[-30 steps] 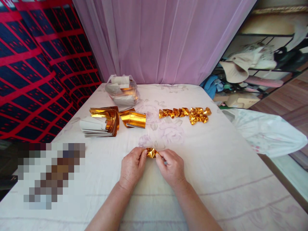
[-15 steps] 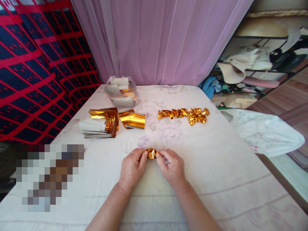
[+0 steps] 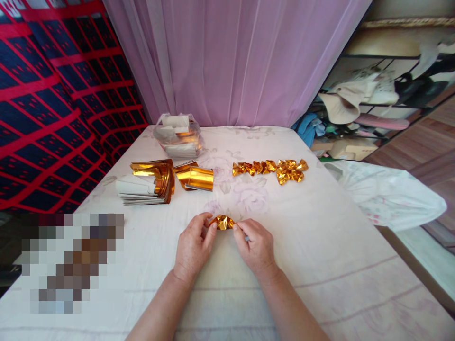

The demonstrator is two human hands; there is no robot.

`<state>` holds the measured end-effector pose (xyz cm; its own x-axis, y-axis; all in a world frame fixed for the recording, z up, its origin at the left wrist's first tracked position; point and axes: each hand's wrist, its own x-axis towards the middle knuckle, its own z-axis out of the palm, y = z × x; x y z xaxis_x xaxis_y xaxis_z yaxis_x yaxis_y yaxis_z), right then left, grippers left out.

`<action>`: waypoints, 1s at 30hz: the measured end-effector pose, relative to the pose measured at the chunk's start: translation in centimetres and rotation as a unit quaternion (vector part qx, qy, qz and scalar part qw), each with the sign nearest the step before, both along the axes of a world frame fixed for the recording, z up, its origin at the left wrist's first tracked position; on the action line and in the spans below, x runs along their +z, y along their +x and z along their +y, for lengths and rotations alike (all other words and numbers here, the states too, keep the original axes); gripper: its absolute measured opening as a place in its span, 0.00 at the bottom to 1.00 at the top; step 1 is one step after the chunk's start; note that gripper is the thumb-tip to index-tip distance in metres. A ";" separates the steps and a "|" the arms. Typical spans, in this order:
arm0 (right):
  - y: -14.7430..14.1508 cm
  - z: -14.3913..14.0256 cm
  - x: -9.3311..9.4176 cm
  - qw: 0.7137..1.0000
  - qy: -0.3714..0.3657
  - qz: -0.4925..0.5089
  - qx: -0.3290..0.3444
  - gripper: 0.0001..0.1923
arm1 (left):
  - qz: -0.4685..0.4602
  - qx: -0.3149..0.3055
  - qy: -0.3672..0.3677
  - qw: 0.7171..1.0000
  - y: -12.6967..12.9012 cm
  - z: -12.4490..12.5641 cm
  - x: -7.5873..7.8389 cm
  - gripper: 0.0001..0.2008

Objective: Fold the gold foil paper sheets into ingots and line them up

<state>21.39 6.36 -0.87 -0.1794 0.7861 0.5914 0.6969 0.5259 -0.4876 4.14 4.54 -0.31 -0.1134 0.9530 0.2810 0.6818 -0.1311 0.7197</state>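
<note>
A folded piece of gold foil paper (image 3: 225, 222) with a creased, shiny middle is held just above or on the cloth, between my two hands. My left hand (image 3: 195, 237) pinches its left end, the thumb in front and the index finger curved behind. At the right end, the thumb and fingers of my right hand (image 3: 254, 241) are closed on the tip. Farther off to the right lies a row of small folded gold foil pieces (image 3: 270, 169). Left of that are flat gold foil sheets (image 3: 197, 177) and a thick stack of foil-and-grey paper (image 3: 145, 184).
A clear plastic bag (image 3: 177, 135) full of similar paper stands at the back left of the table (image 3: 320, 265). Behind hangs a purple curtain (image 3: 227, 61). Shelves with a cap (image 3: 343, 102) are at the right. A pixelated patch covers the left front.
The foil piece has bowed upward in the middle and looks wider. My left hand has shifted slightly left, its index finger a little more raised; my right hand has moved slightly right.
</note>
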 end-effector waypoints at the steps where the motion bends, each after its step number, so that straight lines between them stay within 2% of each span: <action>1: 0.0 0.0 0.0 1.000 -0.001 -0.003 0.003 0.14 | -0.001 -0.005 0.017 1.000 -0.1 0.0 -0.1 0.09; 7: 0.3 0.0 0.3 1.000 -0.017 -0.022 0.002 0.14 | 0.005 -0.010 0.057 0.998 -0.4 0.2 -0.6 0.08; 13: 0.4 0.0 0.3 0.995 -0.035 -0.068 0.060 0.15 | -0.011 -0.018 0.085 0.996 -0.4 0.4 -0.8 0.08; 15: 0.3 -0.1 0.4 0.996 -0.018 -0.075 0.046 0.16 | -0.018 -0.009 0.073 0.997 -0.3 0.4 -0.9 0.08; 19: 0.4 0.0 0.6 0.995 0.040 -0.086 -0.023 0.17 | -0.042 0.015 0.042 0.998 -0.4 0.6 -1.0 0.12; 24: 1.1 0.5 0.9 0.984 0.086 -0.119 -0.099 0.18 | -0.064 0.029 0.029 0.997 -0.6 0.8 -0.9 0.11; 27: 1.3 0.7 1.2 0.977 0.110 -0.140 -0.116 0.18 | -0.069 0.035 0.026 0.997 -0.7 0.9 -1.0 0.12; 30: 0.9 0.4 1.6 0.975 0.131 -0.148 -0.105 0.19 | -0.084 0.021 0.054 0.995 -0.6 0.9 -1.0 0.13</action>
